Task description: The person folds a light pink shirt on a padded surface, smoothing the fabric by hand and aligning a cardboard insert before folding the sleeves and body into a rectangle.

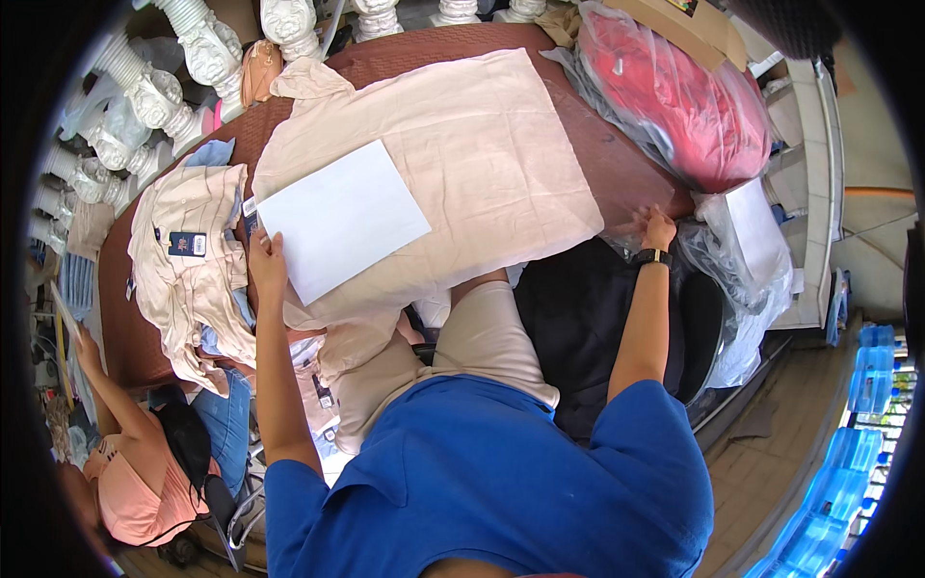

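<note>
A pale pink shirt [482, 144] lies spread on the brown-covered table, its body flat and a sleeve bunched at the far left. On its left part rests a blank white sheet [352, 226], set at a slant. My left hand [268, 258] is closed on that sheet's left edge, beside a dark tag. Out to the right, at the table's edge, my right hand [657, 229] pinches thin clear plastic; its fingertips are slightly blurred. More clear plastic bags [713, 236] lie right beside it, with a white sheet [758, 231] on top.
Left of the shirt is a heap of beige garments [188, 250] with dark tags. A plastic-wrapped red bundle [665, 101] sits at the far right, near a cardboard box [699, 34]. White balusters [207, 48] line the back. Another person [145, 462] sits at the left.
</note>
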Demonstrator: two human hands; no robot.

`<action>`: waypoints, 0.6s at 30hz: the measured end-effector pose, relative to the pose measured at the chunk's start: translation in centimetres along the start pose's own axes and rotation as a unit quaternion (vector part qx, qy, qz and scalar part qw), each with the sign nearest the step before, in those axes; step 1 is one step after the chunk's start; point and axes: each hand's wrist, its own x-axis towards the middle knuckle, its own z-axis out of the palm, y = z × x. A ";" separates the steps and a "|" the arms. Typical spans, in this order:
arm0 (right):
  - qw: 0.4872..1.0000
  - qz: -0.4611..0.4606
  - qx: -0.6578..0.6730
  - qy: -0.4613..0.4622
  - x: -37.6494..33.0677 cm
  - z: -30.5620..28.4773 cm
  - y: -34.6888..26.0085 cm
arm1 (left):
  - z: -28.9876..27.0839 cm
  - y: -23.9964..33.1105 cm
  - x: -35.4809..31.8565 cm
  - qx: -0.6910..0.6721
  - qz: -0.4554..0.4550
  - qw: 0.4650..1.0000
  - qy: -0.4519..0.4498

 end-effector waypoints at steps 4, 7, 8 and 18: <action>0.994 0.047 0.026 -0.096 -2.9 1.3 -1.4 | 0.0 2.4 -0.5 0.137 0.022 0.990 0.029; 0.980 -0.070 0.011 -0.184 -2.5 1.4 -2.6 | 1.1 4.5 -0.9 0.237 0.142 0.959 0.067; 0.970 -0.125 -0.004 -0.211 -2.0 1.5 -3.1 | 1.6 5.5 -0.9 0.238 0.158 0.956 0.057; 0.931 -0.135 -0.042 -0.337 -9.1 11.8 -15.2 | 6.7 8.6 -5.0 0.218 0.249 0.941 -0.071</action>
